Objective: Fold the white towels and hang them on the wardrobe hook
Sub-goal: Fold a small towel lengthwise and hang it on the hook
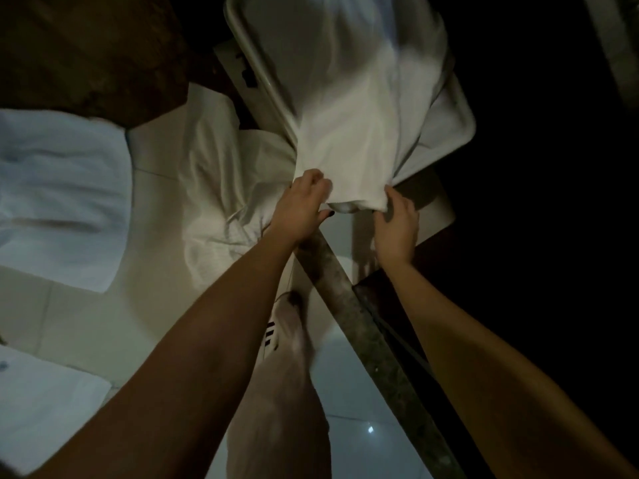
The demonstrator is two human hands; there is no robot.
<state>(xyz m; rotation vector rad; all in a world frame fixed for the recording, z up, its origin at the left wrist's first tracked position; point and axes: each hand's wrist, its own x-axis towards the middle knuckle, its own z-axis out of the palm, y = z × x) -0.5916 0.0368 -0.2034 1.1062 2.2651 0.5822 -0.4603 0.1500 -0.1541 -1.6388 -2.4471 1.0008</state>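
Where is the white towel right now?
Head view, upper centre: the white towel drapes over a pale tray, its near edge gripped by the left hand and right hand, with the rumpled bed sheet to its left.

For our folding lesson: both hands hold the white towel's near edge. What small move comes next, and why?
Probably lift that edge and carry it to the far end, halving the towel. The left hand and right hand each grip a near corner, and the cloth lies spread over the tray.
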